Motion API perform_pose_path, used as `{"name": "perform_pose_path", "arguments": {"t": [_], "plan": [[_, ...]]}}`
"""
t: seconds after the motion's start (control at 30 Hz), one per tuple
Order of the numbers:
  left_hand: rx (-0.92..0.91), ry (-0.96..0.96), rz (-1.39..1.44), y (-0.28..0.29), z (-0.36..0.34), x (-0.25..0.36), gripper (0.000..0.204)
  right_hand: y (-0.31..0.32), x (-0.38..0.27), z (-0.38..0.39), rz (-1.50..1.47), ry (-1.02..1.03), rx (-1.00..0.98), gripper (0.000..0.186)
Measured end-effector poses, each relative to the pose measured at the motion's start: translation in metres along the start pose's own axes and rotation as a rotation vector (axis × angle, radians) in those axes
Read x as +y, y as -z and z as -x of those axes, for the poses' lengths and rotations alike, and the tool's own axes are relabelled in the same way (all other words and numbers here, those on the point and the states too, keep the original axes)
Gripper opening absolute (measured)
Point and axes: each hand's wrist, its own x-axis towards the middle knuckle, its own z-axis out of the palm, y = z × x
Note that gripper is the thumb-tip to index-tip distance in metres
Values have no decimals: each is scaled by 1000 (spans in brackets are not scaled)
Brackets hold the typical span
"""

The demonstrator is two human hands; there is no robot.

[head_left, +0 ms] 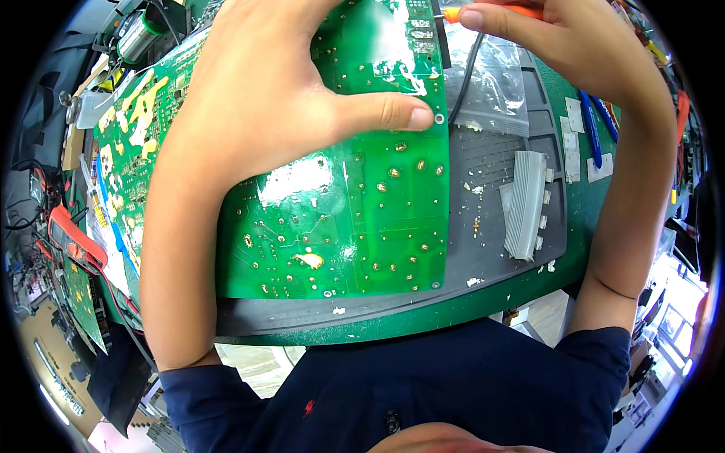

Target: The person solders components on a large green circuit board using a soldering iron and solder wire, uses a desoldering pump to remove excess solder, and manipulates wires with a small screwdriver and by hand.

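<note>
A large green circuit board [400,219] lies solder side up on a grey tray [483,249], with shiny solder joints and a cream blob near its lower edge. My left hand [279,98] rests over the board's upper left, thumb stretched flat toward its right edge. The other fingers run out of the picture at the top. At the top right, my right hand [559,30] is closed round an orange-handled screwdriver [453,14]. Its thin metal tip points left, close to the board's upper right edge. A black cable [467,79] hangs beside that edge.
Right of the board lie a clear plastic bag [498,98], a ribbed pale metal piece [526,204] and blue-handled tools [591,128]. On the left are another green board [121,143] with cream blobs, a red-edged multimeter [72,238] and a solder spool [138,39]. White crumbs dot the tray.
</note>
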Motion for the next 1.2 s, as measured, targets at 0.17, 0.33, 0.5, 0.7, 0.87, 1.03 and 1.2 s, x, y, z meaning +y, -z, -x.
{"name": "perform_pose_path", "arguments": {"t": [0.17,0.33,0.5,0.7,0.87,1.03,1.2], "plan": [[-29,-14,-7,3,-2,-2,112,8,2,-1,-13,53,-53,48],[-19,-29,-3,3,-1,0,113,19,0,-3,-104,43,-164,51],[3,-33,-4,0,2,1,110,10,1,1,-37,-12,-139,51],[78,-63,-39,-8,4,-4,107,2,10,3,-152,-139,-157,47],[-25,-19,-43,-7,1,-14,105,0,-2,14,-100,-237,-48,45],[-51,7,-50,-4,0,-14,104,19,7,12,-203,-256,-259,43],[-48,68,-83,-5,1,-1,106,1,26,17,-313,-204,-200,42]]}}
